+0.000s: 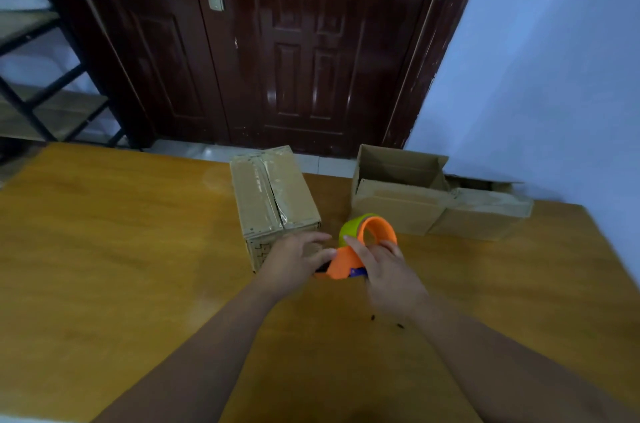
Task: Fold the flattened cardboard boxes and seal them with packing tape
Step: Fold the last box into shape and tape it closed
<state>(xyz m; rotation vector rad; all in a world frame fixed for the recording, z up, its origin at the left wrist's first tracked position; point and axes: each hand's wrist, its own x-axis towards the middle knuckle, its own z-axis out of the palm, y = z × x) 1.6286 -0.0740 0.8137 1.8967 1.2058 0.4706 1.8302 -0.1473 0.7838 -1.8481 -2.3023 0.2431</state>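
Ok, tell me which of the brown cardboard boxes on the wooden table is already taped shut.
The closed brown cardboard box beside the left hand, clear tape along its top seam. The other box, right, stands open.

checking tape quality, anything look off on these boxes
The sealed box has a wrinkled, uneven tape seam, and its top flaps look slightly gapped. The open box at the right sits beside a crushed one with a dented top edge. Two small dark specks lie on the table.

Orange tape dispenser point(346, 263) at frame centre, yellow-green roll point(351, 226); plain brown boxes point(273, 200); honey-toned table point(104, 249); dark reddish-brown door point(277, 41) above.
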